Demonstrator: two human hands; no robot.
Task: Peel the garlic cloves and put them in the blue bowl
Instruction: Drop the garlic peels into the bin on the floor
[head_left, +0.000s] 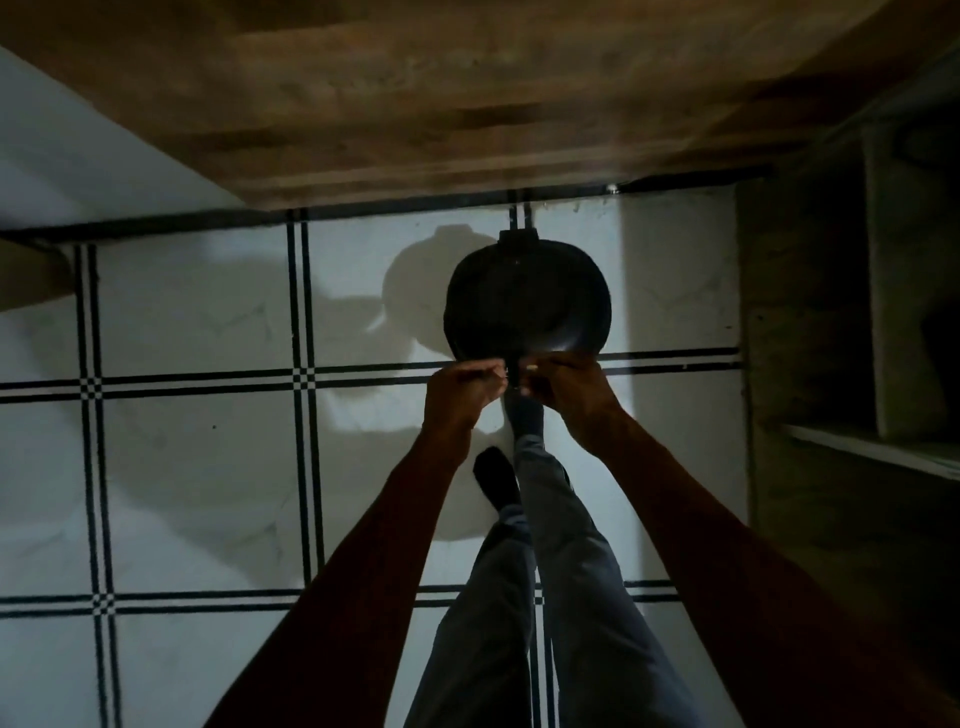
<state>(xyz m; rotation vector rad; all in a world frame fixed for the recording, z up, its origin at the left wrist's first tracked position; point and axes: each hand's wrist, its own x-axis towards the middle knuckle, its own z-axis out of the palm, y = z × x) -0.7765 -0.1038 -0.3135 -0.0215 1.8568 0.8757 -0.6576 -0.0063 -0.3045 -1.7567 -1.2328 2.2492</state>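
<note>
The light is dim. A round dark bowl (527, 301) sits on the tiled floor in front of my feet. Both hands hover close together over its near rim. My right hand (569, 389) pinches a small pale garlic clove (532, 367) at its fingertips. My left hand (462, 389) has its fingers curled, and its fingertips pinch a thin pale sliver (503, 370) that looks like garlic skin, just left of the clove. I cannot see what lies inside the bowl.
A brown wooden surface (467, 104) overhangs beyond the bowl. A dark shelf unit (857, 338) stands at the right. My grey-trousered legs (561, 571) and dark-socked feet (496, 475) stretch toward the bowl across the white tiled floor (197, 441) with black lines.
</note>
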